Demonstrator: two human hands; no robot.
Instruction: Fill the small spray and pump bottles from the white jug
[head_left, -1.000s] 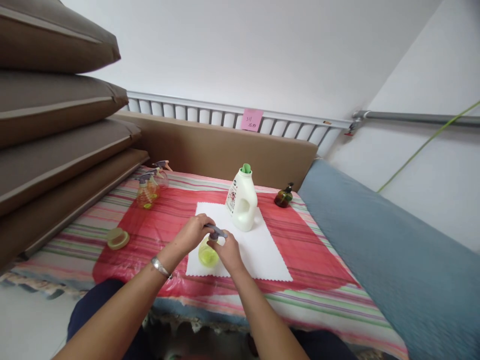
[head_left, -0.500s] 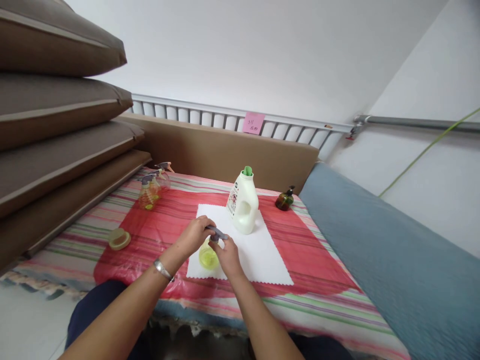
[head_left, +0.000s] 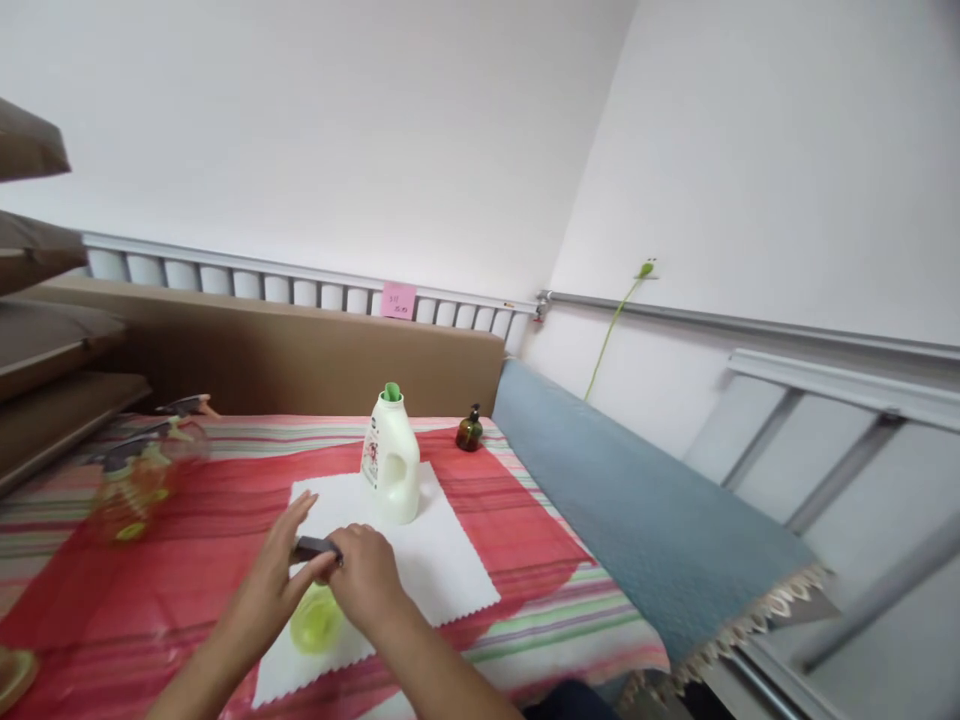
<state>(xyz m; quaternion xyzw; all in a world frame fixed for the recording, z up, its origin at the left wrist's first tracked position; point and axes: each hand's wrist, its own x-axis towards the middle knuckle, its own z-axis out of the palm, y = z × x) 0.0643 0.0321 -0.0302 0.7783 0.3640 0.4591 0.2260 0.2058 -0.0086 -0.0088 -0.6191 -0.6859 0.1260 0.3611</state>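
Note:
A small spray bottle (head_left: 315, 622) with yellow liquid stands on a white cloth (head_left: 442, 570) with a zigzag edge. Its dark grey spray head (head_left: 313, 545) sits on top. My right hand (head_left: 366, 578) is closed around one end of that head. At the other end is my left hand (head_left: 274, 565), its fingers stretched and parted from the thumb, loosely about the head. Behind the hands stands a large pale jug (head_left: 399, 470) with a handle and a green piece in its mouth. The bottle's neck is hidden by my hands.
Several clear spray bottles (head_left: 135, 490) stand at the left. A brown pump bottle (head_left: 469, 430) is at the back right. A round lid-like object (head_left: 16, 675) lies at the lower left. Beyond are a brown backboard (head_left: 300, 360) and a blue padded panel (head_left: 600, 480).
My view has turned right, so everything sits further left in it. The fingers of my left hand have opened off the spray head, while my right hand now wraps its near end.

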